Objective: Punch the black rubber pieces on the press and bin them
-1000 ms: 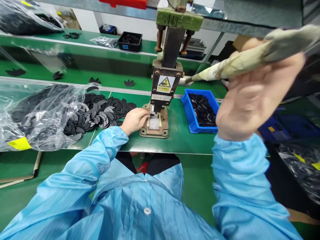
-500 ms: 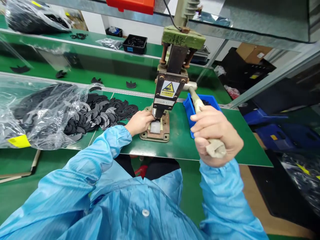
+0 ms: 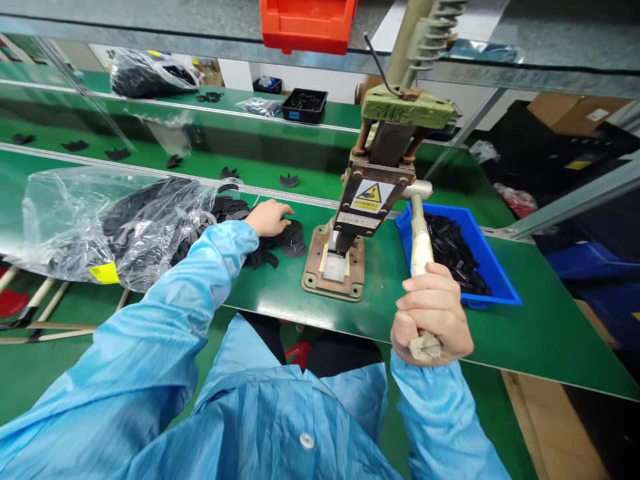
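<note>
My left hand (image 3: pixel 270 217) is over the right end of a pile of curved black plastic pieces (image 3: pixel 293 240), its visible fingers apart; whether it touches a piece I cannot tell. My right hand (image 3: pixel 433 313) is wrapped round the cloth-covered lever (image 3: pixel 420 233) of a hand press (image 3: pixel 373 193). The press bears a yellow warning label, and its ram points down at a pale metal block (image 3: pixel 334 267) on the base plate (image 3: pixel 313 277). No black piece is plainly visible on that block.
A clear plastic bag (image 3: pixel 65 220) of black pieces lies left of the pile. Right of the press stands a blue bin (image 3: pixel 500 287) of black parts. Several curved pieces lie along the back strip. An orange-red bin (image 3: pixel 309 23) hangs over the shelf edge above.
My left hand has left the press block and moved left to the pile. My right hand is still on the lever, now lower. The view has shifted, showing more of the blue bin.
</note>
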A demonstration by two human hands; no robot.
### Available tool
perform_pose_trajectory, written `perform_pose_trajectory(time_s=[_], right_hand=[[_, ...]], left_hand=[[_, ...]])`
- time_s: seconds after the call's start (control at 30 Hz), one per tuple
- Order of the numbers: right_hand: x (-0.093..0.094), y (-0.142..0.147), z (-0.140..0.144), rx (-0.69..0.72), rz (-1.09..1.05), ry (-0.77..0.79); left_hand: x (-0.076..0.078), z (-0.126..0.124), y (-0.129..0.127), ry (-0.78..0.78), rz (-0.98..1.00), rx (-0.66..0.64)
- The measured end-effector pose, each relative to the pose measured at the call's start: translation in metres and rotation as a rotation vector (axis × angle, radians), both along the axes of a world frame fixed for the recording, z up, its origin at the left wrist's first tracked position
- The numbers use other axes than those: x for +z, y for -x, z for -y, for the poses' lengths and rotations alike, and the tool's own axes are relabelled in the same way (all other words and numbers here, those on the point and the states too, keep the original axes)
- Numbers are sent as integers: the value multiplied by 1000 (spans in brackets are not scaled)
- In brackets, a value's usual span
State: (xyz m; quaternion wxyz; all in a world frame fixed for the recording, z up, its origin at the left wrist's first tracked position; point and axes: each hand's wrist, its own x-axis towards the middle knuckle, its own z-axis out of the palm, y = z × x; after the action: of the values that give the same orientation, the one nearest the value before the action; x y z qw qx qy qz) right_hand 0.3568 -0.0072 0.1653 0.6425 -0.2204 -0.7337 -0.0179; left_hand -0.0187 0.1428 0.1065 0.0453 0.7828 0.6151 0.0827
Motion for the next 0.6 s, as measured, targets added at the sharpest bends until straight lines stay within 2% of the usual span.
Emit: perform_pose_trajectory(time_s=[0.1, 0.2, 0.47, 0.6], right_hand=[[-1, -1, 1, -5, 18, 23], [-1, -1, 2, 7, 24, 22], [-1, -1, 2, -3, 17, 25], [-1, 0, 1, 28, -4, 17]], left_hand=[[-3, -19, 12, 130, -62, 22], [-7, -26, 3, 193, -129, 8], [-13, -40, -12, 123, -196, -11], [-9, -38, -18, 82, -192, -13]])
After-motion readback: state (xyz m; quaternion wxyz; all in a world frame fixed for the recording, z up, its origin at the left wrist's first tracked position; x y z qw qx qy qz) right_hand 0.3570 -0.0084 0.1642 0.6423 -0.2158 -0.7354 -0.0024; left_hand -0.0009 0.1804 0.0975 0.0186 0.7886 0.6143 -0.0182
